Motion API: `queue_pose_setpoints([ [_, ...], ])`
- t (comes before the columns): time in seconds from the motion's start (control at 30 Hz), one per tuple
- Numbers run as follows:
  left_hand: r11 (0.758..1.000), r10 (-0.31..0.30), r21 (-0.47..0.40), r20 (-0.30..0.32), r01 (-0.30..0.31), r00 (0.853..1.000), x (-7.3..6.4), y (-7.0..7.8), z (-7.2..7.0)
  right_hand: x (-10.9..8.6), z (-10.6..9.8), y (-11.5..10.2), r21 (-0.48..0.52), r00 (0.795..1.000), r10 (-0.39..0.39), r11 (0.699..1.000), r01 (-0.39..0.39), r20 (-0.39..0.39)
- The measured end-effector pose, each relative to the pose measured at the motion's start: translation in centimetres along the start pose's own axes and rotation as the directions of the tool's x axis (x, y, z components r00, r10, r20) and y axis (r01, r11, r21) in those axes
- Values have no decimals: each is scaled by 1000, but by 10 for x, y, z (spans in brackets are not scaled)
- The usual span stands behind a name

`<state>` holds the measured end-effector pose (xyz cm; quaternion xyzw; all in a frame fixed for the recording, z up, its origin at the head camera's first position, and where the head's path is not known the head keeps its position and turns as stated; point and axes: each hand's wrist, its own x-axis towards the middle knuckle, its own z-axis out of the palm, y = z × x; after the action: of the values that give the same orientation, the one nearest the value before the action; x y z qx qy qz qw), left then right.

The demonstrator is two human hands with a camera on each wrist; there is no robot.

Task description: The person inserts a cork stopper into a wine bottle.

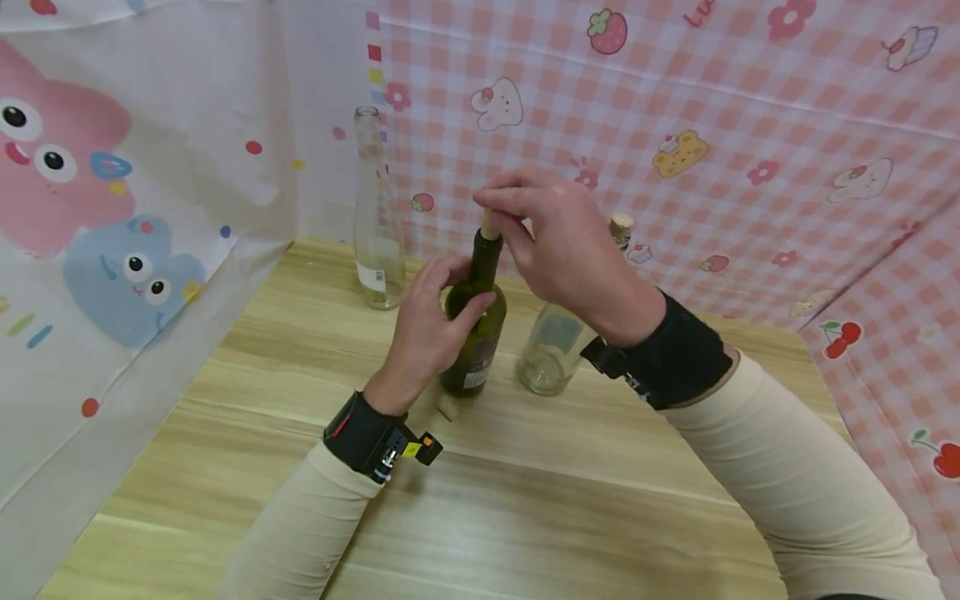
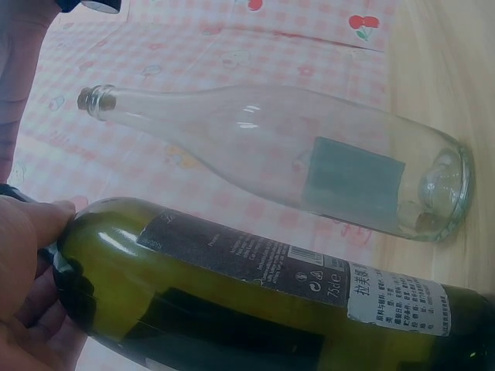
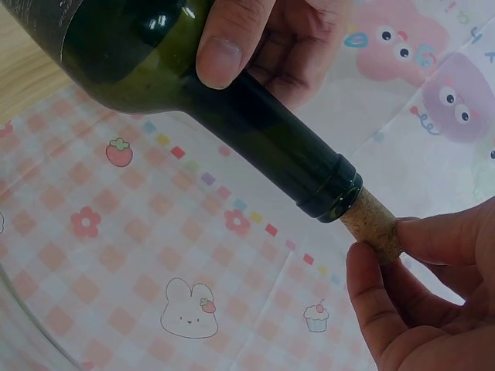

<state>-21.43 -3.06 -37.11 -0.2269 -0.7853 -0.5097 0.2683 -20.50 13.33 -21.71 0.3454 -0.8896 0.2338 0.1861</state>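
Green bottle [image 1: 477, 333] partly corked
Our right fingers [image 3: 366, 286] pinch its cork [image 3: 371, 224], left fingers [image 3: 232, 39] grip the bottle; clear bottle [image 2: 247, 139] corked, farther bottle [image 1: 377, 225] open.

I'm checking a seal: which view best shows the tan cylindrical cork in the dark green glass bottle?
The right wrist view: the cork shows large, pinched by the right hand and jutting from the green bottle's mouth. The head view shows it small, partly covered by that hand; the left wrist view doesn't show it.

head downward, wrists close, green bottle [image 1: 486, 343] shared
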Motion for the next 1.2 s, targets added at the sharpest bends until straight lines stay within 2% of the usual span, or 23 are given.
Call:
queue_pose_setpoints([
  [0.2,1000,3,2,3,-3,1000,-1,0,0,1,1,1,-11,1000,-17,1000,17,-3],
  [0.83,1000,-22,2,9,22,1000,0,2,0,2,1,2,-15,1000,5,1000,-5,24],
  [1.2,999,-36,-9,9,36,999,0,3,-1,-1,5,0,-58,1000,-23,998,23,-4],
])
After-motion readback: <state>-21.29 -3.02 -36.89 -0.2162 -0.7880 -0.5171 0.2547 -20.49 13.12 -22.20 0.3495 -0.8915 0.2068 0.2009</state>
